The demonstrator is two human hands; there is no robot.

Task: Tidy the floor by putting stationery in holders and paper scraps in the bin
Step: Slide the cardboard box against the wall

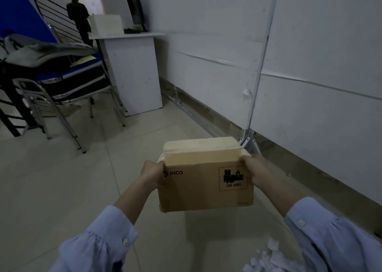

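Note:
A brown cardboard box (198, 189) marked PICO and UN 3481 hangs in the air in front of me, above the tiled floor. My left hand (152, 174) grips its left side and my right hand (255, 171) grips its right side. The top flaps look folded in, and what lies inside is hidden. White paper scraps (268, 257) lie on the floor at the bottom right, below my right sleeve. No stationery or holder is in view.
A white partition wall (310, 85) on metal feet runs along the right. A white desk (132, 73) with a monitor stands at the back. Stacked chairs (62, 81) with cloth on top stand at the left. A person (78, 15) stands far back.

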